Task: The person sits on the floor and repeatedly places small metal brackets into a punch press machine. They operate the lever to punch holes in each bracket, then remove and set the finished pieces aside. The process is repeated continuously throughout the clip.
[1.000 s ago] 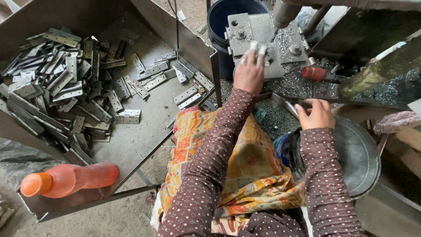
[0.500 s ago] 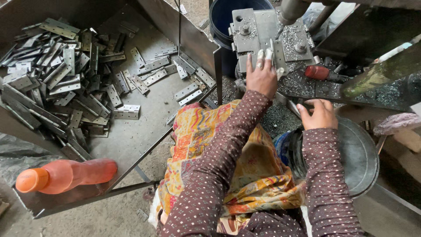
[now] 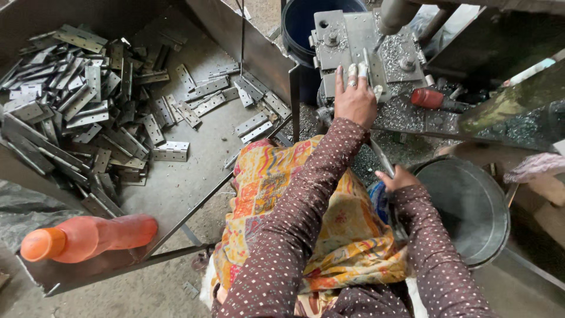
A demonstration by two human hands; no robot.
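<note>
**Left hand on the press block, right hand at the lever**

The tray [image 3: 194,171] runs from the left edge to a raised rim beside the person's lap; its right half is mostly bare metal, with open room between the hinge pile and the rim. The space around the block [image 3: 359,41] is tight: a blue drum [image 3: 300,29] behind, a pipe [image 3: 397,12] above, swarf all round.

The left hand [image 3: 355,97] lies flat on the block, fingers [image 3: 352,69] stretched out and close together, two fingertips taped white; whether it pins a part beneath them cannot be told. The right hand [image 3: 399,176] is curled shut round a thin metal lever [image 3: 379,156], just beside the bucket [image 3: 471,206].

Hinges [image 3: 76,112] lie in one heap, too many to count, with roughly a dozen loose ones scattered toward the rim. One orange bottle [image 3: 88,235] lies on its side at the tray's near corner. One red-handled tool [image 3: 435,99] rests right of the block. One bucket, one drum
</note>
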